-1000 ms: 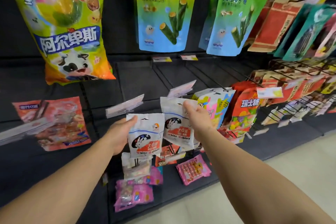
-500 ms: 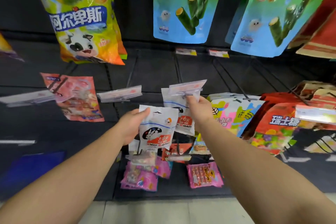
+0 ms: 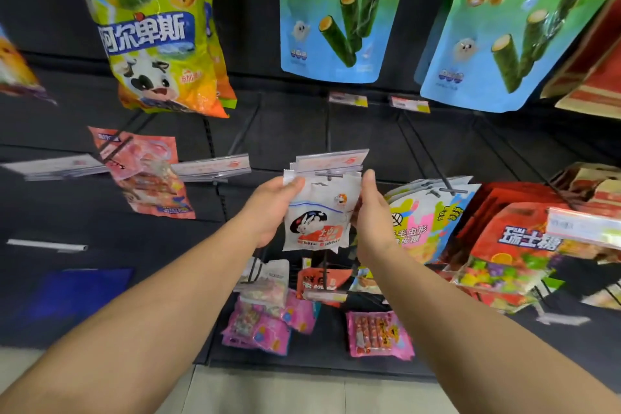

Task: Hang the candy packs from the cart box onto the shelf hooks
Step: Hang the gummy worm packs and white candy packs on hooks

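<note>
Holding a white candy pack (image 3: 316,215) by both sides, the person has it up at the centre shelf hook (image 3: 339,174), right below the clear price tag (image 3: 331,160). The left hand (image 3: 274,208) grips the pack's upper left edge, fingers curled over the corner; the right hand (image 3: 371,212) pinches the right edge, thumb pointing up beside the tag. The pack's top edge sits at the hook's tip — whether the hole is already threaded onto it is hard to make out, since the tag and the hook's crossbar overlap that spot. More white packs seem to hang behind it, mostly hidden.

To the right, a pastel pack (image 3: 423,222) hangs on its own hook, its left side covered by the right hand, and the red bag (image 3: 517,245) beside it is partly behind another tag. Below the hands, pink packets (image 3: 265,323) hang low, blurred. The yellow-green bag (image 3: 158,27) and the seaweed roll bags (image 3: 339,10) above are cut off by the top of the frame. At far left — only a smeared orange edge of something.
</note>
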### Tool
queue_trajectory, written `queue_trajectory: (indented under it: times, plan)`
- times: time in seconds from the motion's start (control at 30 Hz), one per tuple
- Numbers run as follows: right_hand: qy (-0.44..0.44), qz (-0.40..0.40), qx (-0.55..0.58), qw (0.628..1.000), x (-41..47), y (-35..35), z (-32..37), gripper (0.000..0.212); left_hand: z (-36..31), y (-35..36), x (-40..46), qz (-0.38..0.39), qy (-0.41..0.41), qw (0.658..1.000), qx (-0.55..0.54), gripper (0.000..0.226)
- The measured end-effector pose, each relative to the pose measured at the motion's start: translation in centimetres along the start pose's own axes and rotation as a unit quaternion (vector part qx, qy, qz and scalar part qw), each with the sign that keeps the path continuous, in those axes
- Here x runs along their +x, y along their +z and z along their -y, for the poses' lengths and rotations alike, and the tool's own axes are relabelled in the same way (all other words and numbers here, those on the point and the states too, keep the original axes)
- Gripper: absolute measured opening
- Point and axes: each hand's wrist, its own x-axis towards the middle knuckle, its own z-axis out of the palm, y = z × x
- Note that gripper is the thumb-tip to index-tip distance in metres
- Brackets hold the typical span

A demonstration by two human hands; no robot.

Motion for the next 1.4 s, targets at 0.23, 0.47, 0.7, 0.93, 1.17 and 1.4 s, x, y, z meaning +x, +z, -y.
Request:
queue_trajectory:
  times: [0.23, 0.47, 0.7, 0.93, 1.17, 1.4]
  plan:
    - [-0.031, 0.001, -0.085, 0.996, 0.2, -0.3, 0.7, 0.009, -0.5, 2.0, -0.1, -0.056, -0.002, 0.997, 0.048, 0.011]
    - [0.004, -0.041, -0.091, 0.995, 1.2, 0.8, 0.6, 0.017, -1.4, 2.8, 0.2, -0.104, 0.014, 0.985, 0.136, 0.011]
    - [0.032, -0.112, -0.125, 0.985, 1.2, 1.1, -2.0, 0.046, 0.5, 1.7, -0.6, -0.126, 0.003, 0.96, 0.249, 0.041]
    - [0.088, -0.065, -0.255, 0.961, -2.1, 4.8, -5.1, 0.049, 3.0, -4.5, -4.3, -0.105, -0.007, 0.886, 0.452, 0.061]
    - [-0.14, 0.22, -0.572, 0.778, -9.7, 20.9, -7.5, 0.055, 2.6, -20.5, -13.2, -0.183, -0.045, 0.779, 0.598, 0.063]
    - [-0.295, 0.397, -0.597, 0.631, -26.5, 45.5, -12.7, 0.06, 1.8, -44.8, -30.0, -0.334, -0.18, 0.702, 0.602, 0.066]
